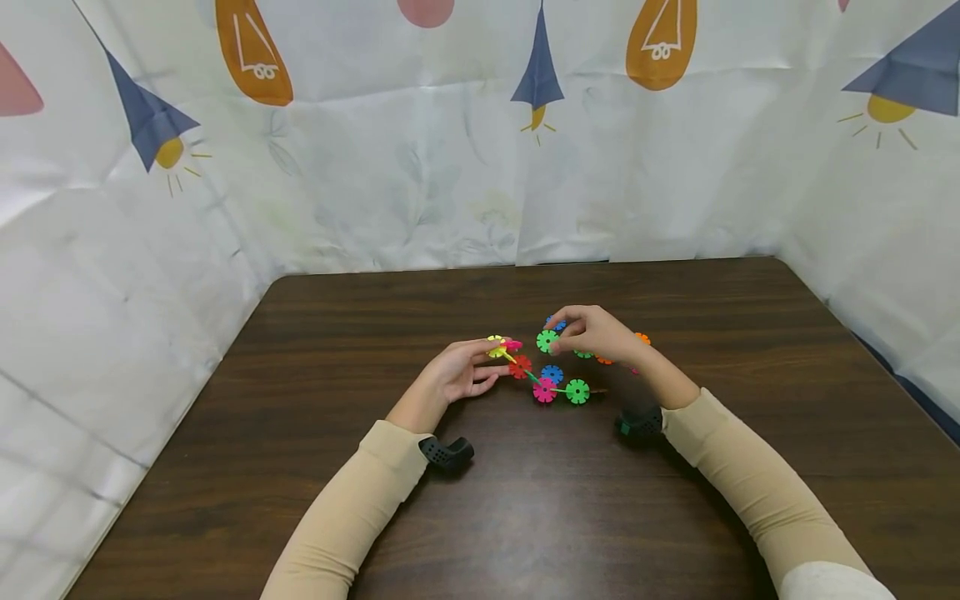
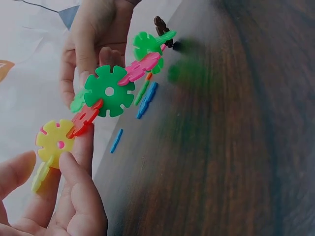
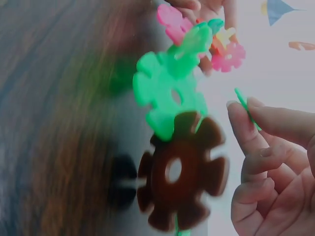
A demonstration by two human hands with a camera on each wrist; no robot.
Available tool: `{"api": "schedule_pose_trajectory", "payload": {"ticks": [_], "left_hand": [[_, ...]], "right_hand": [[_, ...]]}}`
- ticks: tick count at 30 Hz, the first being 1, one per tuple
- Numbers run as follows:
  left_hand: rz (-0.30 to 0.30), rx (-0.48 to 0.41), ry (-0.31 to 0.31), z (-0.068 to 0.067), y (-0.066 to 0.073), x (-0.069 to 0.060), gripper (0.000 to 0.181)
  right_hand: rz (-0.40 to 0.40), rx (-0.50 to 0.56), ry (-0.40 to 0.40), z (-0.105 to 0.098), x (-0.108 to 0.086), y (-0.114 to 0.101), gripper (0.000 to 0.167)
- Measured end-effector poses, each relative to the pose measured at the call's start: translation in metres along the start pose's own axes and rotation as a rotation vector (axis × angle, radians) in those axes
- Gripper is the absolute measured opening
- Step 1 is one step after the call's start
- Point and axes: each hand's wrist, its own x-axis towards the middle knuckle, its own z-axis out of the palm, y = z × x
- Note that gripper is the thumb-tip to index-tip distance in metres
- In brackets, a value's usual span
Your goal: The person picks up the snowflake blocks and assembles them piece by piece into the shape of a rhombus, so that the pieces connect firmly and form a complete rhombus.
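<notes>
My left hand [image 1: 459,372] holds one end of a chain of interlocked flower-shaped discs, its fingers around a yellow disc [image 2: 55,142]. From there the chain runs through a red disc [image 2: 84,119], a green disc [image 2: 109,91] and a pink disc [image 2: 140,69] to green ones and a brown disc [image 3: 181,169] at the far end. Above the chain, my right hand [image 1: 598,332] pinches a single green disc [image 1: 547,341] between thumb and fingertips; the right wrist view shows this disc [image 3: 247,109] edge-on, apart from the chain.
Loose discs lie on the dark wooden table [image 1: 495,517]: a blue one [image 1: 552,373] behind the chain, another blue one [image 1: 556,323] beyond my right hand, and orange ones [image 1: 642,338] near my right forearm. A printed white cloth [image 1: 420,167] hangs behind the table.
</notes>
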Motion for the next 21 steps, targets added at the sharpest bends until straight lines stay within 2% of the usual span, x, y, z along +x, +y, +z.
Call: {"api": "schedule_pose_trajectory", "payload": {"ticks": [12,21], "left_hand": [[-0.002,0.001,-0.004,0.000,0.000,0.000,0.029],[0.007,0.023,-0.016,-0.001,-0.002,0.001,0.035]], "right_hand": [[0.003,0.043,-0.023,0.011,0.007,-0.008,0.032],[0.009,0.033,-0.041,0.015,0.011,-0.008,0.031]]}}
